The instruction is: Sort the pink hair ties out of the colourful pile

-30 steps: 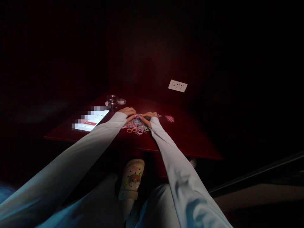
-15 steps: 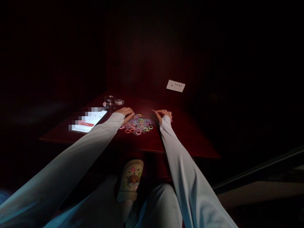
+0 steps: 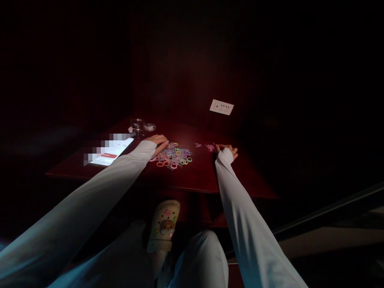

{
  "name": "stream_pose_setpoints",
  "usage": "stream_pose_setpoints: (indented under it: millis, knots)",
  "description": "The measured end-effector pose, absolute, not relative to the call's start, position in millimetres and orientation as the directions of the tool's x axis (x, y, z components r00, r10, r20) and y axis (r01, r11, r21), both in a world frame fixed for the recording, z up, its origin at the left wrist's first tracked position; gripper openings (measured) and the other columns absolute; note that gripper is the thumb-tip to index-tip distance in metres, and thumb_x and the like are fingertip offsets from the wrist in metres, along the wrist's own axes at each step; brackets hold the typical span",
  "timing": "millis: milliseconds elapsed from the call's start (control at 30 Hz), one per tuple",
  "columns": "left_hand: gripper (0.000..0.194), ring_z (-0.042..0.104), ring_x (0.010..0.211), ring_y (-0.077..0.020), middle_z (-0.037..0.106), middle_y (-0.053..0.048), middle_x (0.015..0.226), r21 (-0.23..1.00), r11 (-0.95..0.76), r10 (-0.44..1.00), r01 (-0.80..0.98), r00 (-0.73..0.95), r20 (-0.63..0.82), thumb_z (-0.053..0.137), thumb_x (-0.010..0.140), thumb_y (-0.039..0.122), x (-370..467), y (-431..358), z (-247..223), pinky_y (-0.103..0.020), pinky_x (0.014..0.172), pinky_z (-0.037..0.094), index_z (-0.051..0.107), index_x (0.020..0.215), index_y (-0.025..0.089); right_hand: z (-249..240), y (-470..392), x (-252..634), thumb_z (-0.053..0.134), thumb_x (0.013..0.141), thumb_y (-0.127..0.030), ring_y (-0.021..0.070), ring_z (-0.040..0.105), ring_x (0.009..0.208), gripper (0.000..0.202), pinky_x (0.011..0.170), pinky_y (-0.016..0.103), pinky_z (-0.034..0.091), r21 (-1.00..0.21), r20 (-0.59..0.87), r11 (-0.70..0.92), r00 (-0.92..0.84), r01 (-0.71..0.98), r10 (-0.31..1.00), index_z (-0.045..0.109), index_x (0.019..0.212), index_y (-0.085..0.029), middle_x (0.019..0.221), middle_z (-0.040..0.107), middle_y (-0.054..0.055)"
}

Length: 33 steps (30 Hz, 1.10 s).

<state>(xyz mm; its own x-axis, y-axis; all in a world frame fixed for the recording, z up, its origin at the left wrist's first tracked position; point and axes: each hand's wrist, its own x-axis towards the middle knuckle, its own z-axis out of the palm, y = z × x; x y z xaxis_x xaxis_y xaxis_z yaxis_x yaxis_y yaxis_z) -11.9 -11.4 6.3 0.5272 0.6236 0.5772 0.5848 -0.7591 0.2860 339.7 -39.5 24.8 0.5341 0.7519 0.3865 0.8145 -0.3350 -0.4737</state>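
A mixed pile of small coloured hair ties (image 3: 174, 157) and thin little pieces lies on the dark red table. My left hand (image 3: 158, 141) rests at the pile's left edge, palm down, its fingers loosely stretched out over it. Farther right, my right hand (image 3: 228, 151) has thumb and finger together beside a small cluster of pink pieces (image 3: 210, 148). Whatever those fingertips hold, if anything, is too small to make out. Between pile and cluster lies a tiny group of purplish pieces (image 3: 197, 145).
A lit phone (image 3: 112, 152) lies on the table's left side. Behind it stand a clear jar (image 3: 138, 128) and a small round lid or dish (image 3: 149, 127). A white socket plate (image 3: 221, 107) is on the wall. Below the table edge is a clog (image 3: 165, 226).
My right hand has moved right, from between pile and wall side to the pink cluster, uncovering it and the tiny purplish group. My left hand stays at the pile.
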Motion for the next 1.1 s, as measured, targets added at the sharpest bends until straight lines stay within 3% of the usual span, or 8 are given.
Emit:
stream_pose_setpoints:
  millis: [133,400,567,667,767,867,1100]
  knots:
    - [0.044,0.066,0.104,-0.0221,0.073,-0.007,0.107,0.301,-0.749,0.636,0.590,0.511,0.579,0.033,0.106,0.041,-11,-12,7,-0.036,0.099,0.049,0.071,0.098,0.021,24,-39,340,0.056,0.097,-0.046,0.0319,0.040,0.116,0.035,0.096,0.043,0.027,-0.494,0.375,-0.337,0.546,0.801,0.749,0.082,0.108,-0.025,0.128,0.066,0.012]
    - [0.044,0.066,0.105,-0.0221,0.073,-0.008,0.109,0.324,-0.741,0.650,0.589,0.504,0.569,0.034,0.106,0.042,-11,-11,6,-0.035,0.100,0.050,0.072,0.098,0.021,19,-36,336,0.038,0.103,-0.039,0.0290,0.044,0.113,0.044,0.096,0.042,0.027,-0.616,0.507,-0.227,0.601,0.754,0.618,0.080,0.102,-0.026,0.116,0.068,0.008]
    - [0.047,0.066,0.106,-0.0221,0.073,-0.007,0.110,0.319,-0.751,0.642,0.578,0.526,0.558,0.032,0.107,0.044,-13,-11,9,-0.035,0.099,0.050,0.073,0.098,0.022,23,-38,297,0.037,0.107,-0.043,0.0266,0.044,0.113,0.047,0.099,0.041,0.030,-0.485,0.585,0.057,0.275,0.873,0.763,0.082,0.105,-0.029,0.114,0.070,0.007]
    - [0.045,0.062,0.105,-0.0224,0.073,-0.007,0.114,0.301,-0.752,0.638,0.587,0.531,0.557,0.034,0.107,0.044,-12,-13,9,-0.037,0.098,0.049,0.073,0.104,0.023,22,-40,266,0.032,0.109,-0.046,0.0248,0.045,0.112,0.054,0.102,0.039,0.032,-0.428,0.547,0.305,-0.025,0.851,0.837,0.083,0.103,-0.031,0.111,0.071,0.005]
    - [0.040,0.056,0.106,-0.0244,0.072,-0.005,0.124,0.271,-0.750,0.632,0.603,0.533,0.562,0.041,0.105,0.046,-10,-16,7,-0.040,0.097,0.047,0.074,0.116,0.026,20,-42,244,0.032,0.110,-0.047,0.0238,0.046,0.112,0.053,0.106,0.040,0.034,-0.433,0.452,0.400,-0.190,0.808,0.872,0.083,0.107,-0.034,0.116,0.070,0.003]
    - [0.038,0.050,0.110,-0.0264,0.068,-0.002,0.136,0.270,-0.747,0.639,0.607,0.544,0.544,0.046,0.104,0.048,-8,-18,3,-0.044,0.099,0.045,0.074,0.125,0.033,17,-42,238,0.036,0.109,-0.049,0.0239,0.046,0.114,0.050,0.109,0.041,0.034,-0.432,0.362,0.422,-0.276,0.797,0.891,0.084,0.106,-0.037,0.119,0.071,0.000]
    - [0.040,0.048,0.107,-0.0258,0.072,0.001,0.130,0.298,-0.723,0.670,0.623,0.529,0.520,0.044,0.105,0.052,-7,-18,1,-0.046,0.100,0.043,0.082,0.108,0.038,18,-45,241,0.039,0.109,-0.051,0.0223,0.048,0.112,0.051,0.111,0.042,0.032,-0.478,0.347,0.374,-0.220,0.795,0.912,0.085,0.093,-0.035,0.113,0.074,-0.001]
